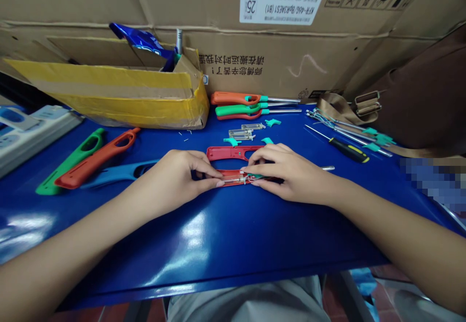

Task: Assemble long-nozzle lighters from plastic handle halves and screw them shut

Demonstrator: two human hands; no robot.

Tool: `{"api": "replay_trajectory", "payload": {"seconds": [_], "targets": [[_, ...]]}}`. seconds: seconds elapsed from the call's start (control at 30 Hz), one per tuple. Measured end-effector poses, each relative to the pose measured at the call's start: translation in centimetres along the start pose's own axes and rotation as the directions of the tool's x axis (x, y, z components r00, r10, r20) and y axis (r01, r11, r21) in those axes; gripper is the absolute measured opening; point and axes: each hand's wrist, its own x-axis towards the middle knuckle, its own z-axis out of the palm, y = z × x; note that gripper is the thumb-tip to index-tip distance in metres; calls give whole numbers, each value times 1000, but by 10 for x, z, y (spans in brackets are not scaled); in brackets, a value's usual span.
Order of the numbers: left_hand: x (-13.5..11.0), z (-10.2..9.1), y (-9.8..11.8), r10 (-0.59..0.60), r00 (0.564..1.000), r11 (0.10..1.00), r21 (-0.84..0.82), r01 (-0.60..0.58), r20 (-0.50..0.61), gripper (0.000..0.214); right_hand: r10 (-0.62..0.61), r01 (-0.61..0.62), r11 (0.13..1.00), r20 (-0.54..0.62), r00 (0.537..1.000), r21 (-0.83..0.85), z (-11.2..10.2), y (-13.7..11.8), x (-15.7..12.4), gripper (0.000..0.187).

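My left hand (pixel 189 170) pinches the left end of a red lighter shell half (pixel 233 172) lying open side up. A clear fuel tank (pixel 233 180) sits inside that shell. Over the shell's right part, my right hand (pixel 284 169) has its fingers closed on the lighter's inner parts, with white wires and a bit of green showing; the fingers hide the rest. A metal tube tip (pixel 328 168) sticks out beyond my right hand. Just behind lies the other red shell half (pixel 225 153), partly covered by my right fingers. Teal triggers (pixel 232 141) and clear fuel tanks (pixel 241 133) lie farther back.
Assembled long lighters (pixel 236 110) lie at the back. Green, orange (pixel 98 159) and blue shell halves are on the left, near a power strip (pixel 32 133). A yellow-taped carton (pixel 120 94) stands behind. A screwdriver (pixel 349 149) and metal tubes with wires (pixel 358 135) lie right, beside a brown strap (pixel 337 108).
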Motion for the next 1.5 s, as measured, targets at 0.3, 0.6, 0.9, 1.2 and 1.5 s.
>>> {"api": "replay_trajectory", "payload": {"seconds": [0.3, 0.6, 0.9, 1.2, 1.5], "targets": [[1, 8, 5, 66, 994, 998, 2, -66, -85, 17, 30, -31, 999, 15, 999, 27, -2, -1, 1, 23], [-1, 31, 10, 162, 970, 986, -1, -164, -180, 17, 21, -21, 999, 15, 1000, 24, -1, -2, 1, 22], [-1, 33, 10, 6, 986, 985, -170, -35, -166, 16, 23, -24, 999, 8, 1000, 38, -1, -2, 1, 21], [-2, 28, 13, 67, 987, 990, -112, -84, -143, 15, 38, -39, 998, 25, 999, 53, -1, -3, 1, 21], [0, 28, 8, 51, 987, 979, -186, -79, -154, 17, 101, -94, 983, -37, 994, 156, -5, -11, 2, 16]]}}
